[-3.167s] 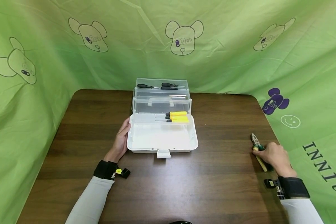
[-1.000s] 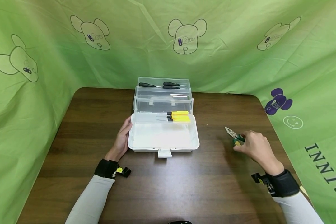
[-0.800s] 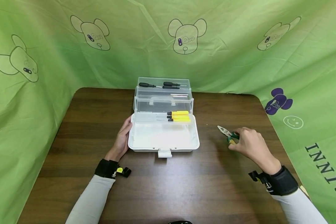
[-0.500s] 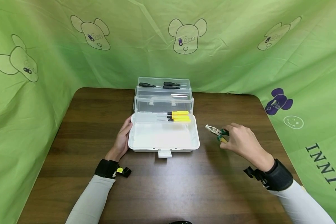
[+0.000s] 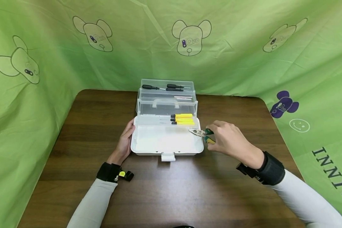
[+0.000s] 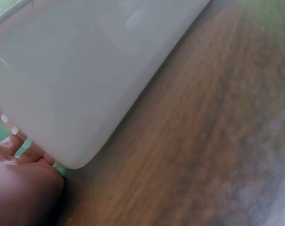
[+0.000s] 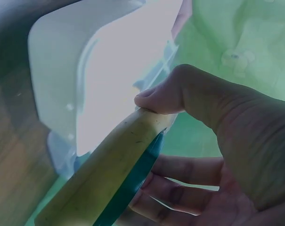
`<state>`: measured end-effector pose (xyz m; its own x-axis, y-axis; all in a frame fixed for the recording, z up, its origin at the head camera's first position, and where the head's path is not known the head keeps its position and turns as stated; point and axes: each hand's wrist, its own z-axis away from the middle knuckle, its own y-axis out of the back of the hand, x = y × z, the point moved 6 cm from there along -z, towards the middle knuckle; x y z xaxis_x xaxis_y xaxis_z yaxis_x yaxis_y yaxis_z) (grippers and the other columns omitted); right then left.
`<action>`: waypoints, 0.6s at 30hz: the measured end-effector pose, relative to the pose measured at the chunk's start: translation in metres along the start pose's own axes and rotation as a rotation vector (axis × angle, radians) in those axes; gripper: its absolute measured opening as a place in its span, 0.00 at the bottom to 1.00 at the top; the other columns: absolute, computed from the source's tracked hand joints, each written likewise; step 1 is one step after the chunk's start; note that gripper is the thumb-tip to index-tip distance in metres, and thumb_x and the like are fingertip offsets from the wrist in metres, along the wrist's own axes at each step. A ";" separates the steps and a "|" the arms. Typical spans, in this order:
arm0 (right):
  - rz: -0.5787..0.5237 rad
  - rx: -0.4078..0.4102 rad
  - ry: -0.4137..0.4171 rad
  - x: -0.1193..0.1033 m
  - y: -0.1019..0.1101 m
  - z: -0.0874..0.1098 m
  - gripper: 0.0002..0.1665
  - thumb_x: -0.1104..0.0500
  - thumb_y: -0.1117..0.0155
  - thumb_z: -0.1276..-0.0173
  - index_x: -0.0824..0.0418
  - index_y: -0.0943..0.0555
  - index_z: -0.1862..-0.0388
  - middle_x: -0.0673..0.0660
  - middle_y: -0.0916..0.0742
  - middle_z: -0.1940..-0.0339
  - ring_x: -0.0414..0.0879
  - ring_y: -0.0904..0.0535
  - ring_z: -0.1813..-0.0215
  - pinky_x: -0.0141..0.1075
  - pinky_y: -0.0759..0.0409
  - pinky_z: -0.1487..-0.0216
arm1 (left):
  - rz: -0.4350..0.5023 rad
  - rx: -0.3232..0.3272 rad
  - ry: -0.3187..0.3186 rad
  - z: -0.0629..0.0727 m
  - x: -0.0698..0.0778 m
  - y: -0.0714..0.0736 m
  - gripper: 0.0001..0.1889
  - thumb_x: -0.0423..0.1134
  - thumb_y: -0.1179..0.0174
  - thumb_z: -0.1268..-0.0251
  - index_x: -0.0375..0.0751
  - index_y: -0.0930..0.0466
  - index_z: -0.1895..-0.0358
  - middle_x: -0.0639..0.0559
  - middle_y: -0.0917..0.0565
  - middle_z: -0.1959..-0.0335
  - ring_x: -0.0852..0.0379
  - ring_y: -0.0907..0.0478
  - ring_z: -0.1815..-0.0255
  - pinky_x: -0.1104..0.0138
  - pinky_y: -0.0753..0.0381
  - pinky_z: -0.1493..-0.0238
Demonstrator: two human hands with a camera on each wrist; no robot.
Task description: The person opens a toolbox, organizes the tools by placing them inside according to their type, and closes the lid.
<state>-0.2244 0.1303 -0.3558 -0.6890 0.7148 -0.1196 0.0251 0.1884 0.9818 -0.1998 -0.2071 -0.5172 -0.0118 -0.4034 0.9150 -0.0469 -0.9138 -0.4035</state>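
A white toolbox point(image 5: 156, 139) stands open at the middle of the table, its front latch hanging down. My left hand point(image 5: 123, 142) holds the box by its left side, thumb at the rim; the left wrist view shows the fingers point(image 6: 31, 157) at the corner of the wall. My right hand point(image 5: 231, 141) grips a pair of pliers point(image 5: 198, 132) by the green and yellow handles. The metal nose points left, over the box's right rim. In the right wrist view the thumb point(image 7: 158, 99) presses the yellow handle point(image 7: 104, 165).
Yellow-handled screwdrivers point(image 5: 183, 119) lie in a clear tray at the box's back. Black-handled screwdrivers point(image 5: 149, 87) and thin metal pieces point(image 5: 183, 97) sit in higher clear trays. The brown wooden table point(image 5: 82, 142) is surrounded by a green printed cloth point(image 5: 131, 60).
My right hand has taken the pliers from the right side of the table and moved them left to the toolbox's right rim. My left hand stays at the box.
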 end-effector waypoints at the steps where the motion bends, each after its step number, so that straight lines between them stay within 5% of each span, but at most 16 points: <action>1: 0.004 0.002 0.015 -0.003 0.000 -0.003 0.27 0.61 0.23 0.55 0.68 0.13 0.52 0.59 0.13 0.61 0.53 0.17 0.65 0.49 0.17 0.69 | -0.001 -0.001 0.001 0.000 0.000 0.000 0.30 0.42 0.67 0.10 0.38 0.57 0.13 0.41 0.49 0.14 0.52 0.50 0.17 0.69 0.41 0.27; 7: 0.014 -0.015 0.088 -0.020 0.002 -0.021 0.26 0.61 0.23 0.52 0.69 0.13 0.52 0.58 0.14 0.63 0.52 0.18 0.64 0.46 0.17 0.67 | 0.001 0.010 0.002 0.000 0.001 0.000 0.30 0.40 0.67 0.10 0.39 0.56 0.13 0.42 0.48 0.14 0.52 0.52 0.16 0.69 0.41 0.28; 13: 0.013 -0.048 0.166 -0.036 -0.002 -0.040 0.15 0.62 0.24 0.53 0.64 0.15 0.65 0.52 0.22 0.73 0.46 0.29 0.73 0.39 0.28 0.74 | -0.010 0.014 0.004 0.001 0.002 0.001 0.30 0.40 0.68 0.10 0.38 0.56 0.13 0.42 0.49 0.14 0.52 0.52 0.16 0.69 0.41 0.27; 18: 0.014 -0.051 0.239 -0.050 -0.010 -0.051 0.12 0.62 0.26 0.55 0.59 0.20 0.73 0.50 0.23 0.75 0.45 0.30 0.74 0.39 0.27 0.74 | 0.005 0.004 0.005 0.001 0.002 -0.001 0.30 0.40 0.68 0.10 0.39 0.57 0.13 0.42 0.48 0.15 0.53 0.50 0.17 0.69 0.39 0.28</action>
<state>-0.2271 0.0588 -0.3522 -0.8406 0.5366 -0.0739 0.0033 0.1415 0.9899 -0.1986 -0.2067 -0.5153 -0.0168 -0.4078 0.9129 -0.0426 -0.9119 -0.4081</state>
